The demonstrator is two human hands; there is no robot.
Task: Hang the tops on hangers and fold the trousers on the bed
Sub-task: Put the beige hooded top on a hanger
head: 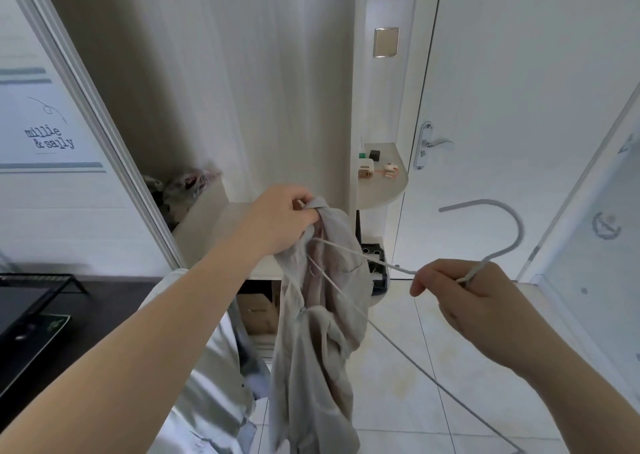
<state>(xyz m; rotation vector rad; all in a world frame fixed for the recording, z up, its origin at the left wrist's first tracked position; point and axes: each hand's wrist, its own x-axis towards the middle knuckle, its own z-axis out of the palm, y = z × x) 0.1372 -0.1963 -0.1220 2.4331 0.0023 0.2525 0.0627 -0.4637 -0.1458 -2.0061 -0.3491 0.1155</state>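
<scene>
A pale grey top hangs in the air at the middle of the view, bunched at its upper end. My left hand grips that bunched upper end. A thin grey wire hanger is held to the right, its hook pointing up and left. My right hand pinches the hanger just below the hook. One hanger arm runs left into the top, the other slants down to the lower right edge of the view.
An open wardrobe stands straight ahead with crumpled clothes on its shelf. A white door with a lever handle is at the right. A dark desk lies at the lower left. Pale floor tiles are below.
</scene>
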